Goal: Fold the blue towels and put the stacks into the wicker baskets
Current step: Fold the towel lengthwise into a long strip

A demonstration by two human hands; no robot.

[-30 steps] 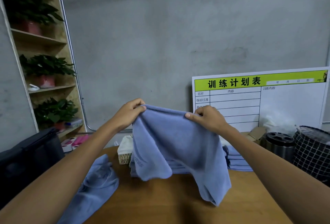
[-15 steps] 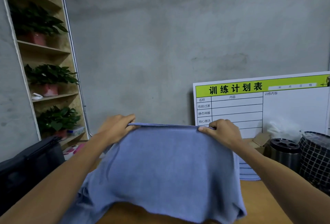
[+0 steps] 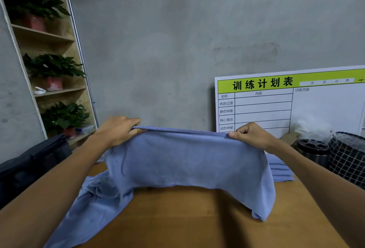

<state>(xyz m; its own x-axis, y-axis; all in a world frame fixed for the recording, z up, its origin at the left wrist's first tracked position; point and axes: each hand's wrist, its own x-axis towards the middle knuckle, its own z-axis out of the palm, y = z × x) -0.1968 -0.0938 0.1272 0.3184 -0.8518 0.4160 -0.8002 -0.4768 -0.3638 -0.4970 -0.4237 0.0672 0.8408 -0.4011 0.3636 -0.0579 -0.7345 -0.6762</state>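
Behind towel (image 3: 187, 159), board (image 3: 316, 109) "训练计划表"

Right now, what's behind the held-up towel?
The blue towel, pinched at its top edge by the left hand and right hand, screens most of the table. Only a folded towel stack shows at its right edge. No basket is visible.
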